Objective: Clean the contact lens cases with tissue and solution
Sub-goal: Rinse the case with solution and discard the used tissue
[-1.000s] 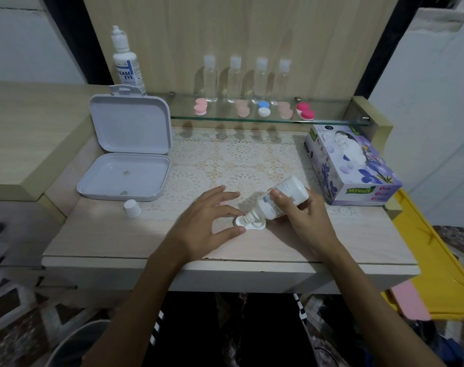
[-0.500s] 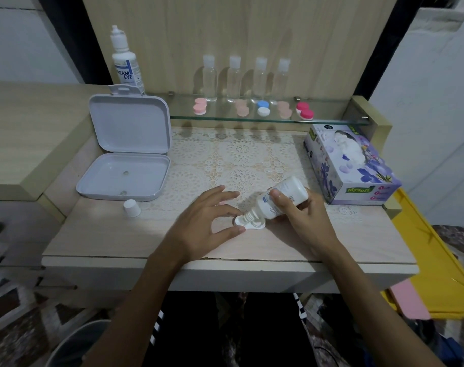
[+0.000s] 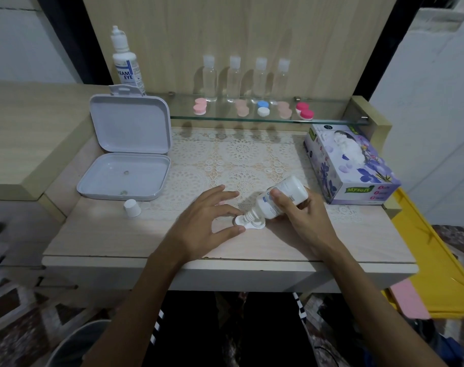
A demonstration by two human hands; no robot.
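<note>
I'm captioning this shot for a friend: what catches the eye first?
At the desk's front centre, the right hand tips a white solution bottle nozzle-down over a white lens case that the left hand pinches. An open grey box lies left, a floral tissue box right.

Contact lens case on bench, near front edge. Left of it: bottle cap, open hinged box behind the cap. Right and behind: tissue box. Behind: glass shelf bearing lens cases, small bottles, solution bottle.
</note>
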